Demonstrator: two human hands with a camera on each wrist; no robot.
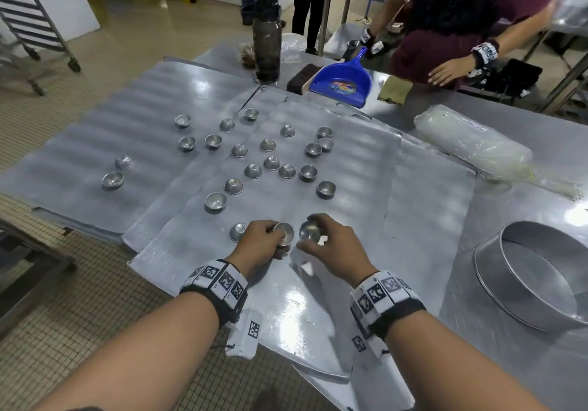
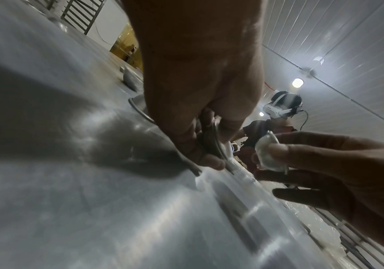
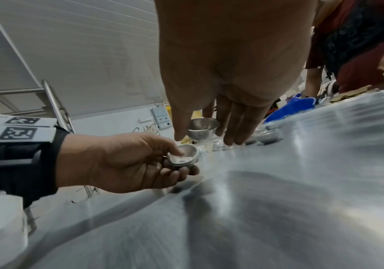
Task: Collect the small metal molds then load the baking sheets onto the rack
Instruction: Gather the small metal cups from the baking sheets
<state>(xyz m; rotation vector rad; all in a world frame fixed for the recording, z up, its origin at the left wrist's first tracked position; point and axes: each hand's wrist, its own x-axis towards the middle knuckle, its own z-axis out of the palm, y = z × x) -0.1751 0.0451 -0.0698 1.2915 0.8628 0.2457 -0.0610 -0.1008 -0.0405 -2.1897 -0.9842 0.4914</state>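
Several small round metal molds (image 1: 253, 170) lie scattered over overlapping flat baking sheets (image 1: 346, 207) on the steel table. My left hand (image 1: 261, 243) pinches one mold (image 1: 284, 231) just above the near sheet; the same mold (image 3: 182, 154) shows in the right wrist view, thumb inside its rim. My right hand (image 1: 327, 245) grips a second mold (image 1: 309, 231) between thumb and fingers, close beside the left one. In the left wrist view that mold (image 2: 269, 152) is tilted on edge. Another mold (image 1: 238, 231) lies upside down just left of my left hand.
A wide metal ring (image 1: 537, 275) sits at the right. A blue dustpan (image 1: 342, 81), a brush, a dark bottle (image 1: 266, 38) and a plastic-wrapped bundle (image 1: 471, 141) lie at the far side. A person (image 1: 477, 12) leans on the table. A wheeled rack (image 1: 28, 19) stands far left.
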